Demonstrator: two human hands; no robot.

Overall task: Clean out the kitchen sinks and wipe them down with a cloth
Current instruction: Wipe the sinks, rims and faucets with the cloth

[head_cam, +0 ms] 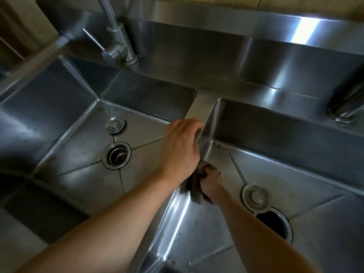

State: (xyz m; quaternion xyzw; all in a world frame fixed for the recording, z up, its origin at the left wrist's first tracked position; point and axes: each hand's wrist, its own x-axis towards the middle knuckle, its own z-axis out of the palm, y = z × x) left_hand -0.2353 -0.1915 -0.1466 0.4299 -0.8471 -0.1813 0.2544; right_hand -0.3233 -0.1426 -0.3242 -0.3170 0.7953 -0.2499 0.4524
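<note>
Sinks: brushed steel, glossy wall (pixel 256 133) beside left hand (pixel 180 146). Right hand (pixel 211 181) grips matt brown cloth (pixel 195 191).

steel faucet (pixel 118 50), beige wall tiles (pixel 295 6)

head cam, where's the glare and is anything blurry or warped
Head view: bright glare streaks on the backsplash and on the right sink wall below the cloth; the faucet and left edge look soft, the lower left lies in shadow; straight sink edges bow from the wide-angle lens.
</note>
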